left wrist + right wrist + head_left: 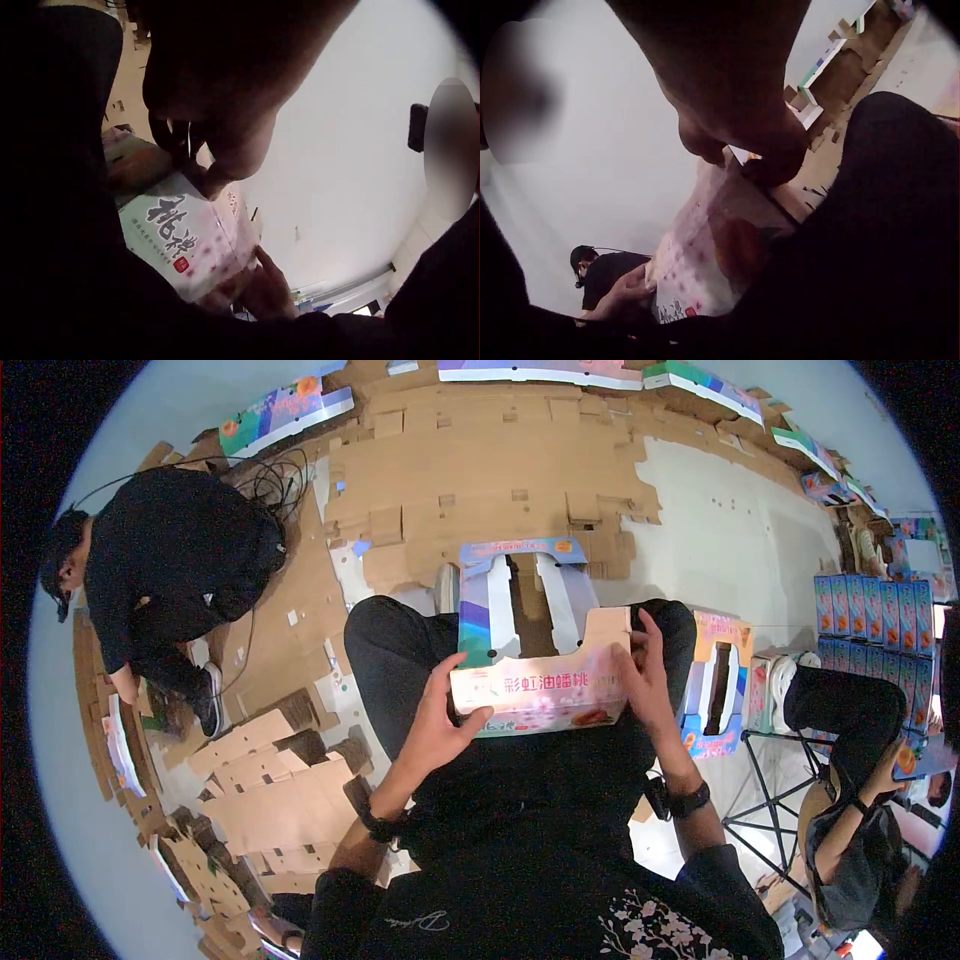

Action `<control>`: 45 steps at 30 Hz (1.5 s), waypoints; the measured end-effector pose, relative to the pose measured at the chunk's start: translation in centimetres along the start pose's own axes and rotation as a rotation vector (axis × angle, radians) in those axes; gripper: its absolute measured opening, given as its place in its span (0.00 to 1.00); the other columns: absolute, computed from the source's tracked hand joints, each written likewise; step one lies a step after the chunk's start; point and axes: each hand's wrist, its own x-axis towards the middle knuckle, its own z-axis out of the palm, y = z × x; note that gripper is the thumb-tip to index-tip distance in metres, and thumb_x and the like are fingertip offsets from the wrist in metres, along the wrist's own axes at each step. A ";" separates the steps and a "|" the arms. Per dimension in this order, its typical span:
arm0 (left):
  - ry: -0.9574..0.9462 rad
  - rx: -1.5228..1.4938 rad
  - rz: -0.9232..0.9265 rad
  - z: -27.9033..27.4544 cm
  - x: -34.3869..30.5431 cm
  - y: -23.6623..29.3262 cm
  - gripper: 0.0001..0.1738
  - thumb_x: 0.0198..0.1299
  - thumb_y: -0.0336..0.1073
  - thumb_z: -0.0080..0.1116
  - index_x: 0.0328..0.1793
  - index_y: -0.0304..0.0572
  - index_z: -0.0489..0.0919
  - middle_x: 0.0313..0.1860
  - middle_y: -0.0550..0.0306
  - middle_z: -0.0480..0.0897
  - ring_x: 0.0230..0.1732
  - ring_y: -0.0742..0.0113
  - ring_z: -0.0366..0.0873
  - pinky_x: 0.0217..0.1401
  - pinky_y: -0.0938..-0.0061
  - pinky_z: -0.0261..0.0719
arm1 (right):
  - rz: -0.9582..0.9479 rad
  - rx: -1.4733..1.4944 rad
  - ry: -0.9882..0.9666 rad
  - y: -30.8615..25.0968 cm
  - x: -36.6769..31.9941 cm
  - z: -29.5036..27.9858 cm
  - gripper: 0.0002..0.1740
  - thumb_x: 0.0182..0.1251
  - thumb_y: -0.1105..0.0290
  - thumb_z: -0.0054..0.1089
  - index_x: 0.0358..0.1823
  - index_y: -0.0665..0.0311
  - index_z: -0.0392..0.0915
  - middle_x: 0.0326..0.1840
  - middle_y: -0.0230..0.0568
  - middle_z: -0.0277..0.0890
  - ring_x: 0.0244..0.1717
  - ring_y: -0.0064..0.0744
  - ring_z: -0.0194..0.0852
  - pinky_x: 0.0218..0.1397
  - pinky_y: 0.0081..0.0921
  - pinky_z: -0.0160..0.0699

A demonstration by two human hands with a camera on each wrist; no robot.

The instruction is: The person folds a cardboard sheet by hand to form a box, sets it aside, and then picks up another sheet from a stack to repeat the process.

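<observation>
Pink printed cardboard, with Chinese characters and a peach picture on it, makes up the box between the person's two hands, above the dark lap. The left hand pinches its left end, thumb on the front panel and fingers bent round the upper corner. The right hand grips the opposite end with curled fingers over the top corner. Both sets of fingers are thus narrowed on the box, one at each end. From the left wrist, large brush-style characters and a red seal show on a pale panel between the fingers.

Just beyond the fingers stands a purple, blue and green panel with white flaps and a dark gap; I cannot tell whether it is joined to the held box. Right of the right fingers, near the knee, is a second box. Farther right are rows of blue boxes and someone in black trousers. Well beyond the fingers, brown cardboard sheets cover the floor. Left of the left fingers and nearer the body lie more brown pieces; farther off to that side, a person in black bends low.
</observation>
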 end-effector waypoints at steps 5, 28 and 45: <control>0.044 0.127 0.024 0.5 -0.1 -0.8 0.35 0.59 0.33 0.69 0.72 0.40 0.68 0.59 0.41 0.72 0.62 0.49 0.72 0.68 0.63 0.71 | -0.013 0.089 -0.049 5.3 3.7 1.1 0.25 0.76 0.62 0.56 0.69 0.67 0.71 0.62 0.49 0.75 0.59 0.40 0.74 0.63 0.34 0.74; -0.015 -0.457 -0.568 0.9 4.8 -6.4 0.33 0.72 0.52 0.56 0.76 0.43 0.66 0.69 0.44 0.71 0.69 0.55 0.72 0.73 0.63 0.69 | 0.292 0.311 -0.005 6.6 3.7 2.3 0.24 0.78 0.65 0.56 0.72 0.62 0.72 0.52 0.34 0.80 0.50 0.22 0.78 0.54 0.21 0.78; 0.166 -0.328 -0.106 1.3 3.2 1.9 0.55 0.65 0.44 0.67 0.84 0.39 0.38 0.78 0.35 0.54 0.77 0.45 0.58 0.77 0.52 0.63 | -0.463 -0.681 0.328 -6.4 -1.3 0.3 0.25 0.69 0.69 0.62 0.66 0.69 0.74 0.59 0.54 0.79 0.63 0.50 0.73 0.69 0.42 0.69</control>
